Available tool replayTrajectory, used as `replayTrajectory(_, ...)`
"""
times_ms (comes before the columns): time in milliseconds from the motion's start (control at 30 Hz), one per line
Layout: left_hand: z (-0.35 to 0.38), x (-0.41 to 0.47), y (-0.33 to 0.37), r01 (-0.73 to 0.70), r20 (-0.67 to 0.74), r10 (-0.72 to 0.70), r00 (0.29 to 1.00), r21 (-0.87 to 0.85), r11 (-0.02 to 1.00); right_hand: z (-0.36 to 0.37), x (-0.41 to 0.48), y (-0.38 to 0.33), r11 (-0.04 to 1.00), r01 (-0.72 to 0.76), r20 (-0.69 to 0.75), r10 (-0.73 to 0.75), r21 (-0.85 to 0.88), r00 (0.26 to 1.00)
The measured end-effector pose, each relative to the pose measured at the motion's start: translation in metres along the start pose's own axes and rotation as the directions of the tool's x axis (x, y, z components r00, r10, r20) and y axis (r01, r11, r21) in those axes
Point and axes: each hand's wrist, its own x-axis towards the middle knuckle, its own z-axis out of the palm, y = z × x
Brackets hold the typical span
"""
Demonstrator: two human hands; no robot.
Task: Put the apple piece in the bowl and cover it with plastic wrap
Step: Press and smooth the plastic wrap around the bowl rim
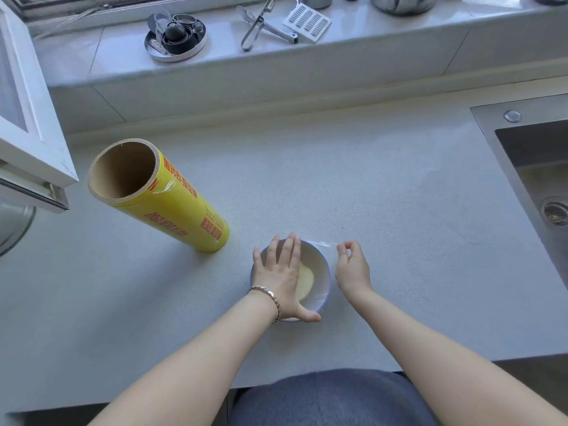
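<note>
A small white bowl [321,272] stands on the grey counter near its front edge. A pale yellow apple piece [305,281] lies inside it. Clear plastic wrap [322,245] is stretched over the bowl's top. My left hand [281,278] lies flat on the wrap over the bowl's left half, fingers straight, thumb at the near rim. My right hand [352,267] is just right of the bowl and pinches the wrap's edge between thumb and forefinger. The yellow roll of plastic wrap [172,204] stands upright to the left, behind the bowl.
A steel sink [534,170] is sunk into the counter at the right. A white window frame [27,124] juts in at the left. On the raised sill behind sit a round tin of small parts [175,36], tongs [255,26] and a grater [307,22].
</note>
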Motion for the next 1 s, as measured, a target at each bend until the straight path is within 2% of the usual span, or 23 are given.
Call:
replayTrajectory(133,0.002,-0.001,0.004,0.046,0.004,-0.046,0.999,-0.040,0.998,0.007,0.004,-0.008,0.994,-0.051,0.090,0.060,-0.099,0.994)
replayTrajectory(200,0.002,-0.002,0.008,0.104,0.006,-0.104,0.995,-0.094,0.990,0.007,0.006,-0.012,0.985,-0.132,0.108,0.143,-0.107,0.984)
replayTrajectory(267,0.001,-0.002,0.013,0.189,0.006,-0.192,0.981,-0.179,0.966,0.000,0.003,-0.017,0.955,-0.289,0.186,0.272,0.067,0.944)
replayTrajectory(333,-0.001,-0.003,0.019,0.270,0.009,-0.277,0.961,-0.269,0.925,-0.012,-0.004,-0.019,0.873,-0.447,0.349,0.364,0.195,0.864)
replayTrajectory(367,-0.003,-0.003,0.021,0.298,0.017,-0.308,0.951,-0.314,0.902,-0.017,-0.006,-0.017,0.858,-0.472,0.423,0.358,0.202,0.832)
replayTrajectory(433,-0.004,-0.004,0.019,0.317,0.038,-0.329,0.944,-0.390,0.864,-0.023,-0.008,-0.011,0.879,-0.432,0.500,0.286,0.203,0.818)
replayTrajectory(500,-0.004,-0.007,0.010,0.256,0.020,-0.269,0.963,-0.386,0.886,-0.025,-0.007,-0.007,0.895,-0.377,0.494,0.223,0.238,0.840)
replayTrajectory(567,-0.003,-0.010,-0.004,0.116,-0.010,-0.123,0.992,-0.276,0.954,-0.024,-0.004,-0.007,0.879,-0.372,0.487,0.195,0.299,0.852)
replayTrajectory(633,-0.003,-0.011,-0.013,0.022,0.023,-0.018,1.000,-0.184,0.983,-0.023,-0.002,-0.009,0.867,-0.396,0.515,0.201,0.303,0.833)
replayTrajectory(767,-0.001,-0.008,-0.011,0.014,0.054,-0.007,0.998,-0.129,0.992,-0.023,-0.001,-0.013,0.860,-0.462,0.560,0.278,0.216,0.780)
replayTrajectory(1000,0.000,-0.007,-0.009,0.034,0.051,-0.029,0.998,-0.111,0.993,-0.029,0.002,-0.009,0.843,-0.519,0.584,0.350,0.145,0.732)
